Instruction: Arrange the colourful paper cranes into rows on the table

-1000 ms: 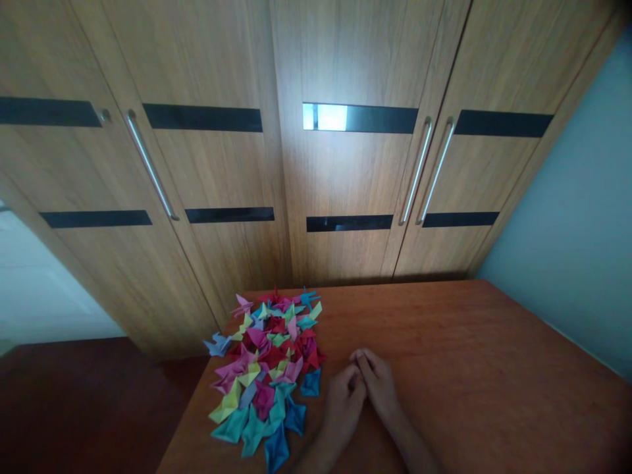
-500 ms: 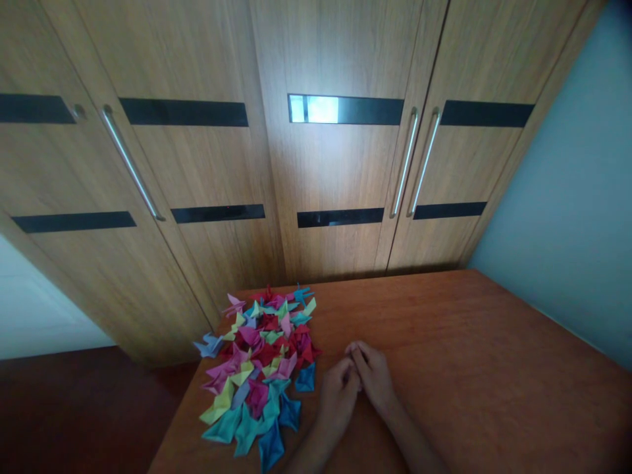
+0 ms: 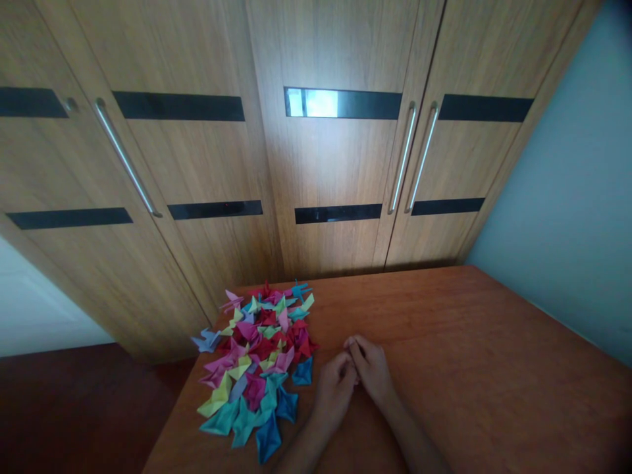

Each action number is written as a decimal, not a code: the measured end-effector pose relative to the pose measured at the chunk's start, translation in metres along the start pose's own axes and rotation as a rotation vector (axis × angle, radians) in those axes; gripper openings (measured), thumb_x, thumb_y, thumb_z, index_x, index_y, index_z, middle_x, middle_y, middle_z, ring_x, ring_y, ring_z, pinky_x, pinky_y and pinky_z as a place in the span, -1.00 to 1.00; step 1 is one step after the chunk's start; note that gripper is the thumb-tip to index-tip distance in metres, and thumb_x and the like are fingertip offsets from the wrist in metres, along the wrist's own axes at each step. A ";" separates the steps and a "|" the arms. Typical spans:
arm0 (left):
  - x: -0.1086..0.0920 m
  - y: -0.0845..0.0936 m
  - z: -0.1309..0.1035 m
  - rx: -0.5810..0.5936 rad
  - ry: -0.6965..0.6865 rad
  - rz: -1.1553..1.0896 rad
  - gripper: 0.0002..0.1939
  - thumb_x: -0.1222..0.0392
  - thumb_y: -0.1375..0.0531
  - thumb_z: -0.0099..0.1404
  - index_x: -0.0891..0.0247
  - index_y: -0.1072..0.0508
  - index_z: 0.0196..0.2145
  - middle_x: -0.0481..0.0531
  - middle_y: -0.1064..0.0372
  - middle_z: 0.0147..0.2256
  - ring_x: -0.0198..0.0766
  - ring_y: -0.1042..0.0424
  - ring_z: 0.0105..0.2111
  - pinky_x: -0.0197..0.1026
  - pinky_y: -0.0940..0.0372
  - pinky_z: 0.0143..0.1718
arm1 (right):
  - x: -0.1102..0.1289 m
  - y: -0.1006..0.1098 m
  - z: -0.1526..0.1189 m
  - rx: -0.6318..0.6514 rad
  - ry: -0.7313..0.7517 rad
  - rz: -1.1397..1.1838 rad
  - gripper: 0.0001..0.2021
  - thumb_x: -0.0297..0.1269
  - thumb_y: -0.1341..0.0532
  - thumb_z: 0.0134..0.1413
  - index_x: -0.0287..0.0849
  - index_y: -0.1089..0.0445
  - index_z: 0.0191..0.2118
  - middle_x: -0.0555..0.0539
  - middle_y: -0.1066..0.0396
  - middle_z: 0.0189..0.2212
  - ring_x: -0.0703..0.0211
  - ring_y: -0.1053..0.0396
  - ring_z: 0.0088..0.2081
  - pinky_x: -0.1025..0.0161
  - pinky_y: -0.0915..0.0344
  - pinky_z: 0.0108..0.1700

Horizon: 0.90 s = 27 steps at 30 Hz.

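My left hand (image 3: 337,388) and my right hand (image 3: 371,368) meet over the reddish-brown table (image 3: 484,368), their fingertips pressed together. Both are closed, and whatever may be between the fingers is hidden. Left of them spreads a heap of folded paper figures (image 3: 255,390) in pink, red, yellow, teal and blue; some look like origami cranes. Closest to my left hand lies a small blue folded paper piece (image 3: 303,372), apart from the fingers.
Behind the table stands a wooden wardrobe (image 3: 336,243) with metal handles (image 3: 402,158) and black strips. A pale blue wall (image 3: 567,230) borders the table on the right. Past the table's left edge is the dark floor (image 3: 83,408).
The whole view has shifted slightly, so everything sits a little higher and further left. My hands stay together in nearly the same pose, and the paper figures lie as before.
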State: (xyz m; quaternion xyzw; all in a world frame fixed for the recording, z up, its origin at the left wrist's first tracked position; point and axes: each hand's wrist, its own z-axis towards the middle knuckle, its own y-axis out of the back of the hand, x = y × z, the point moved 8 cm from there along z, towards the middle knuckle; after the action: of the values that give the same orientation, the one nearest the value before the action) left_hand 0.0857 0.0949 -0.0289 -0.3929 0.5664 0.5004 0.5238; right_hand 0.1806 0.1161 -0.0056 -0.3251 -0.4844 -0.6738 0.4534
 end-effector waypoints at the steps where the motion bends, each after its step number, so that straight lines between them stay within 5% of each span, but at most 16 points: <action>1: 0.001 0.000 0.000 0.002 0.001 0.008 -0.72 0.07 0.00 0.28 0.27 -0.30 -0.48 -0.06 -0.27 -0.54 -0.31 -0.30 -0.50 -0.33 -0.16 -0.50 | 0.000 0.000 0.000 0.003 0.000 0.001 -0.70 -0.22 0.03 0.19 -0.16 -0.37 -0.42 0.00 -0.38 -0.52 0.24 -0.34 -0.45 0.38 -0.20 -0.37; 27: 0.001 0.000 0.000 -0.007 -0.006 0.000 -0.72 0.08 0.01 0.27 0.27 -0.28 -0.51 -0.06 -0.27 -0.56 -0.30 -0.29 -0.51 -0.33 -0.17 -0.50 | 0.000 0.000 0.000 0.020 -0.003 0.005 -0.69 -0.21 0.04 0.17 -0.16 -0.38 -0.44 0.00 -0.39 -0.54 0.24 -0.34 -0.47 0.37 -0.20 -0.40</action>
State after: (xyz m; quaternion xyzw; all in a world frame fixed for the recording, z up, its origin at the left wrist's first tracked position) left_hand 0.0857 0.0951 -0.0294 -0.3933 0.5631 0.5036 0.5241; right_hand 0.1801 0.1159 -0.0056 -0.3228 -0.4911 -0.6673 0.4576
